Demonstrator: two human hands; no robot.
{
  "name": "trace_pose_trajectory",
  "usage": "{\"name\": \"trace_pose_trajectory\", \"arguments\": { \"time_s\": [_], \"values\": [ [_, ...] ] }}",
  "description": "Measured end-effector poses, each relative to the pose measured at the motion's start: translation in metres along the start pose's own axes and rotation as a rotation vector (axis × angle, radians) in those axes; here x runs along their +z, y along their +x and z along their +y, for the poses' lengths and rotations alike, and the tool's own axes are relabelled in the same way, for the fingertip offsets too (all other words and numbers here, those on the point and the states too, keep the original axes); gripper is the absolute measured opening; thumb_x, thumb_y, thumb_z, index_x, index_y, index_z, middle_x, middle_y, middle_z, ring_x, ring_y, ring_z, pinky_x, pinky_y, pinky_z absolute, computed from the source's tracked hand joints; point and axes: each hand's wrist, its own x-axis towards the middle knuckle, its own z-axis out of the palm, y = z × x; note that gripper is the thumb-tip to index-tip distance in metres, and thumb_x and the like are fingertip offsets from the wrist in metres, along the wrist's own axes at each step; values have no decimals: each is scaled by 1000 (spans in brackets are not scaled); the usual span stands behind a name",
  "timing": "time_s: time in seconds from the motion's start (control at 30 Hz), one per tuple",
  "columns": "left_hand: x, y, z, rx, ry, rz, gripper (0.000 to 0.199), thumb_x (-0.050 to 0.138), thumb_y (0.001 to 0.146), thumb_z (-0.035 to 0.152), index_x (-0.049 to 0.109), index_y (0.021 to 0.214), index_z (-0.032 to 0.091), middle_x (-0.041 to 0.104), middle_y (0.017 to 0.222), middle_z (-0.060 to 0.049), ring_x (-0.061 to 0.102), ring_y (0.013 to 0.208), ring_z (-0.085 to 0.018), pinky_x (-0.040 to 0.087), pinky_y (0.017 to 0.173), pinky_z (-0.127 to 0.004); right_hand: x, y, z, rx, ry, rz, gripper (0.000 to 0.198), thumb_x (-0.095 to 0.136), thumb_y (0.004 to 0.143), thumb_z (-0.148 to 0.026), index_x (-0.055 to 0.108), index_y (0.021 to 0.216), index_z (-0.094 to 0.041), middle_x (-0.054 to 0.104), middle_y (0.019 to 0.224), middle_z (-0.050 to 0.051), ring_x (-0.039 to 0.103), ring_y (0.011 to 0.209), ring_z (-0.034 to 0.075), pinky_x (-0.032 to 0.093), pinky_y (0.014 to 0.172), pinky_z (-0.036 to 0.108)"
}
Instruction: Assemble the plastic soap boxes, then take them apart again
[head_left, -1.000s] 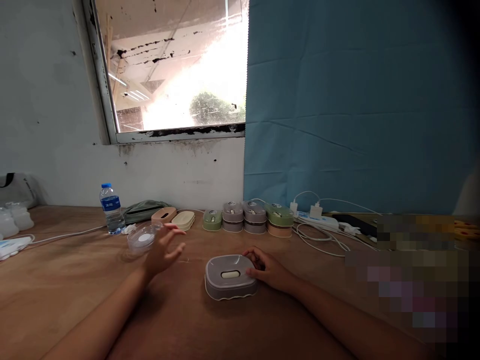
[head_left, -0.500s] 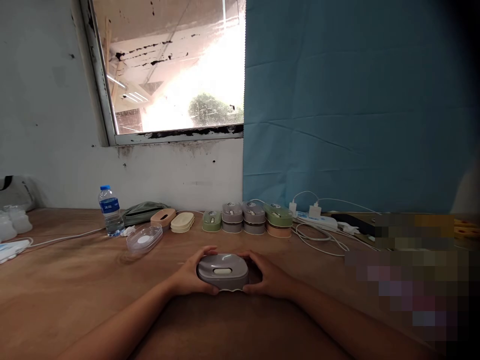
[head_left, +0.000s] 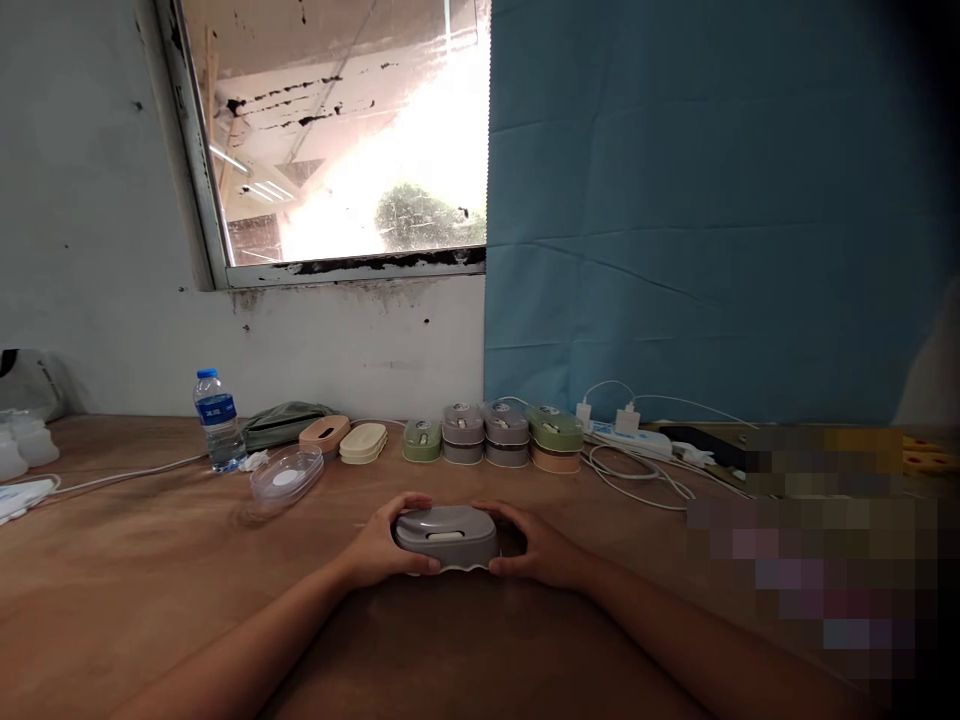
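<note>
Between my hands is a grey oval soap box [head_left: 450,548] with a slot in its lid and a pale, wavy edge along the bottom. My left hand [head_left: 382,545] grips its left end, thumb at the lower front and fingers over the far side. At the right end my right hand [head_left: 536,548] closes on it the same way, thumb low in front. Part of the far side is hidden by the lid and fingers. The box is tilted a little away from me, over the near middle of the brown table [head_left: 187,600].
Behind stand a green box [head_left: 422,441], grey stacked boxes [head_left: 463,433] and a green-and-orange stack [head_left: 556,438]. Further left are cream trays [head_left: 364,444], an orange lid [head_left: 324,433], a clear tray [head_left: 287,478], a pouch [head_left: 289,424] and a water bottle [head_left: 219,425]. Cables [head_left: 637,485] lie right.
The grey box has tipped back slightly in my hands, so more of its front side shows and its lid looks flatter. Both hands keep their hold.
</note>
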Motion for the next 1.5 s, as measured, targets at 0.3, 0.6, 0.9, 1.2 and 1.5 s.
{"name": "trace_pose_trajectory", "arguments": {
  "time_s": [0.3, 0.6, 0.9, 1.2, 1.5],
  "values": [
    [0, 0, 0, -12, -10, 22, 72, 77, 49, 22, 43, 113, 21, 50, 116, -8, 50, 104, -22, 39, 90, -35, 0, 2, -2, -6, 80, 5, 71, 72, 61, -36, 42, 123, -20, 47, 126, 9, 45, 114, 25, 35, 97, 40],
    [0, -1, 2, -2, 36, 14, 71, 77, 50, 24, 44, 112, 20, 50, 116, -9, 49, 106, -23, 38, 91, -36, 0, 2, -1, 15, 104, 2, 77, 75, 56, -36, 42, 123, -19, 50, 124, 10, 46, 113, 25, 35, 97, 40],
    [-2, -3, 1, 33, 106, -3, 75, 78, 46, 26, 43, 113, 20, 52, 114, -8, 49, 106, -24, 37, 92, -35, 1, 0, 1, 1, 55, -26, 81, 76, 55, -36, 38, 126, -20, 44, 129, 10, 42, 117, 24, 32, 100, 40],
    [-4, -4, 1, 79, 214, -1, 76, 78, 45, 31, 44, 112, 19, 51, 114, -7, 49, 104, -24, 39, 89, -35, 0, 0, -3, -2, -184, -18, 84, 72, 58, -45, 35, 130, -20, 37, 134, 11, 35, 122, 29, 26, 102, 45],
    [-2, -6, 9, 73, 246, 47, 65, 76, 48, 34, 49, 106, 20, 52, 109, -6, 51, 98, -23, 42, 84, -33, -1, -1, 1, -2, -219, -7, 84, 69, 60, -47, 34, 131, -21, 36, 135, 11, 34, 122, 30, 26, 101, 45]
  ]
}}
